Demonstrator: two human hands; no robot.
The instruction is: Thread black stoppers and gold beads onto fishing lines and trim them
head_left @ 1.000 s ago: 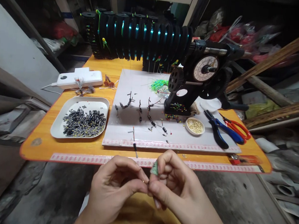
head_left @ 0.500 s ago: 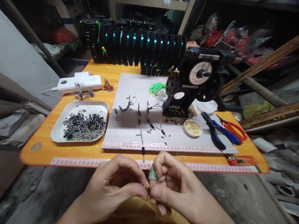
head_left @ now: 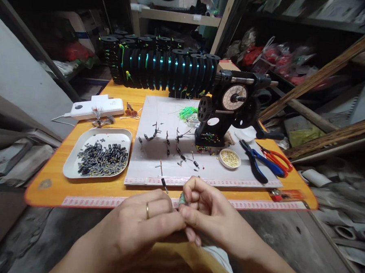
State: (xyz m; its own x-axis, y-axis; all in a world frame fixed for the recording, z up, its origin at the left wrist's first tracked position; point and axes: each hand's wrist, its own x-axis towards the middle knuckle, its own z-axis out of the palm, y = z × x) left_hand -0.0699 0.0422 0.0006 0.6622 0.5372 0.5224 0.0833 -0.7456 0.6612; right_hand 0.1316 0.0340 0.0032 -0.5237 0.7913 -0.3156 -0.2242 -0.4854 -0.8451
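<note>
My left hand [head_left: 147,220], with a ring on one finger, is closed in front of the table edge, its fingertips meeting those of my right hand [head_left: 209,213]. Both hands pinch something too small to make out. A piece of green wrapping [head_left: 182,199] shows at a finger of my right hand. Just beyond my left knuckles a small black tube [head_left: 163,182] with grey ends lies over the front edge of the white board [head_left: 144,167]. Several similar small black and grey pieces [head_left: 168,143] lie farther back on the board.
A white tray [head_left: 67,163] of black and grey tubes sits left. On the right are a dish [head_left: 229,166] of small golden pieces, blue pliers [head_left: 257,167] and red-handled pliers [head_left: 280,160]. A black winding machine [head_left: 213,126] and a row of spools [head_left: 161,70] stand behind.
My left hand has rolled over so its back and ring now show, and its fingers have closed against my right fingertips. The view has shifted slightly.
</note>
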